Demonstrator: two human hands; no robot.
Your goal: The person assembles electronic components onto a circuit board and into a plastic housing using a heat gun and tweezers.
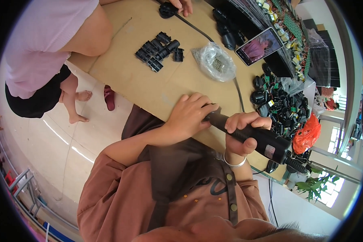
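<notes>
My right hand [246, 135], with a white bracelet at its wrist, is wrapped around the thick black body of an electric screwdriver [276, 147]. The tool lies slantwise over the table's near edge, its narrow end pointing left. At that end my left hand [191, 115] is closed on a small black part, mostly hidden by the fingers. Beyond my hands, a clear plastic bag [226, 60] lies open with small metal pieces, apparently screws, inside. Several short black cylindrical housings [157, 50] are grouped on the tan tabletop [149, 86] farther left.
A co-worker [64, 44] sits at the left, one hand [183, 6] by a round black part [167, 10]. A lit phone [260, 46] leans at the back. Piled black parts with green boards [284, 107] and an orange bag [307, 135] lie right; a cable [238, 92] crosses the table.
</notes>
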